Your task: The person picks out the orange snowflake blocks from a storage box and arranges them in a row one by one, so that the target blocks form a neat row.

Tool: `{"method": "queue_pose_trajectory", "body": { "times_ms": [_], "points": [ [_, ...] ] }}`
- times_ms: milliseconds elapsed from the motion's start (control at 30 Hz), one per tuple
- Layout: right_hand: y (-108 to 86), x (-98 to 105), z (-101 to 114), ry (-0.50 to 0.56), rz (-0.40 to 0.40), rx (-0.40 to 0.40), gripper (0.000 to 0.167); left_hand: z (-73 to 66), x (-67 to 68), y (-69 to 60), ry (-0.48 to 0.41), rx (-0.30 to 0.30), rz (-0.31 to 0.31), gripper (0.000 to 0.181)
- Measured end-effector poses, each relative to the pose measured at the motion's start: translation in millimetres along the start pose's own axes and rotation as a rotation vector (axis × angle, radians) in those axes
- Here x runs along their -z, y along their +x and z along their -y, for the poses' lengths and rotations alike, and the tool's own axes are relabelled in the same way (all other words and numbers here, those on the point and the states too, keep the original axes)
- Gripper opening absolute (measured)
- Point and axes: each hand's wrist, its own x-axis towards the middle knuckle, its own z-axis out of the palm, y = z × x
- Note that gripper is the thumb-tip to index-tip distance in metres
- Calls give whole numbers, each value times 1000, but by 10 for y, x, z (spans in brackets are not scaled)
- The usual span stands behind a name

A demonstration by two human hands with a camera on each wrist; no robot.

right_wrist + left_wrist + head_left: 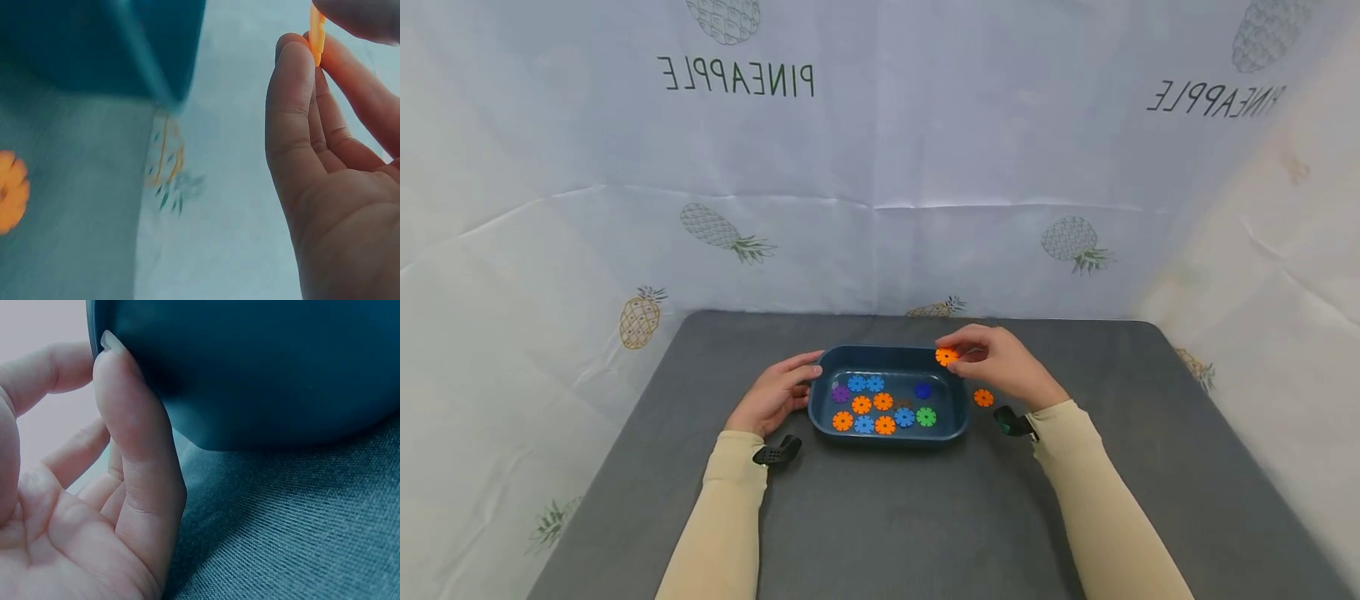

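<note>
A dark blue rectangular tray (880,441) stands on the table, with several flat notched discs lying in it: orange (885,425), light blue (864,425), green (927,417), purple (840,394) and dark blue (923,391). My left hand (772,392) grips the tray's left end, its thumb (134,412) against the outer wall. Above the tray's far right corner, my right hand (1003,367) pinches an orange notched disc (317,40) between thumb and fingers. Another orange disc (983,398) lies on the table just right of the tray, below that hand.
The grey table (880,525) extends around the tray and under both forearms. White cloth (880,150) printed with pineapples hangs behind the table and along its sides. Each wrist wears a black strapped device, one near the tray's left side and one near the loose disc.
</note>
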Motion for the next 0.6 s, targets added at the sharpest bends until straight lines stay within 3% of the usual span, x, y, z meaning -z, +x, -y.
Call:
{"method": "queue_pose_trajectory", "body": {
  "times_ms": [300, 600],
  "points": [
    [-378, 132, -479, -91, -137, -103, 37, -9, 5, -2, 20, -1, 25, 61],
    [-488, 87, -755, -176, -125, -192, 34, 5, 25, 4, 31, -7, 44, 64]
  ]
}}
